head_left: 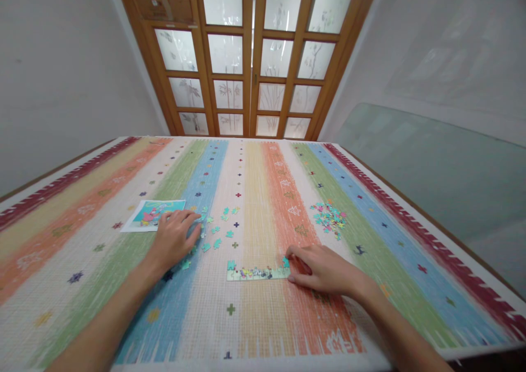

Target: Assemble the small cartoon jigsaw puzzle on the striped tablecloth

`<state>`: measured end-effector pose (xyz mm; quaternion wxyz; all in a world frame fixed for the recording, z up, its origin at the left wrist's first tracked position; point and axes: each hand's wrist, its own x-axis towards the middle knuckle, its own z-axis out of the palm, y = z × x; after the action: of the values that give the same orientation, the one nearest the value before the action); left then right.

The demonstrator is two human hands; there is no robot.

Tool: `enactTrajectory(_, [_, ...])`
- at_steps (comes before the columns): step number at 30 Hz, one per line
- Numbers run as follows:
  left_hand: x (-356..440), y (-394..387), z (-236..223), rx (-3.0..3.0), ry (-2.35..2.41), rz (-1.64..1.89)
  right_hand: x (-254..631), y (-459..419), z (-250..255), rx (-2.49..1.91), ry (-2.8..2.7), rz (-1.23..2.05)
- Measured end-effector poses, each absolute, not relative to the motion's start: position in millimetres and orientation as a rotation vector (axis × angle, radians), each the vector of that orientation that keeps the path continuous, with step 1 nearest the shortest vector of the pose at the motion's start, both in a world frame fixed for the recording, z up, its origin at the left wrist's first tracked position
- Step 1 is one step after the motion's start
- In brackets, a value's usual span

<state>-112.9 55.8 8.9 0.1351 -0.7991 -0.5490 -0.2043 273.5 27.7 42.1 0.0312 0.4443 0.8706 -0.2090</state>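
"What's the right hand [318, 267] doing?"

"It's at the right end of the joined strip [257, 274], thumb and forefinger a little apart. The forefinger is by a teal end piece [285, 262]; whether that's pinched, I can't tell."

"And the left hand [175, 235]?"

"Left of the strip and farther off, fingers loosely curled at some loose pieces [217, 244]. I can't see whether it has one."

"So which step is this?"

"Looks like setting the end piece against the strip's far edge. Another teal piece [231, 265] sits at the left end."

"What would the next move need?"

"Tab and notch lined up, I'd say, then a gentle press so the row doesn't buckle."

"Anything farther out?"

"A picture [146, 213] well left of the strip, partly hidden by the left hand, and a mixed pile [329, 218] beyond the strip to its right, all on the cloth-covered table [257, 317]."
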Motion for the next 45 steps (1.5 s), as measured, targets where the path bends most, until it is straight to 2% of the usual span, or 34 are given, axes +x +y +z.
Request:
enactTrajectory(11, [-86.8,63.1,-14.9,-2.631,-1.419,-0.622,272.5,28.0,41.4,1.347,2.694,-0.613])
enactTrajectory(20, [-80.0,74.7,-3.2,-2.614,-1.372,-0.585,275.4,30.5,38.2,1.349,2.723,-0.639])
enactTrajectory(33, [-54.0,121.6,14.4,-2.438,-1.710,-0.536,275.4,30.6,37.6,1.322,2.751,-0.611])
enactTrajectory(45, [-43.5,128.5,18.5,-2.413,-1.899,-0.401,275.2,31.5,36.0,1.318,2.739,-0.605])
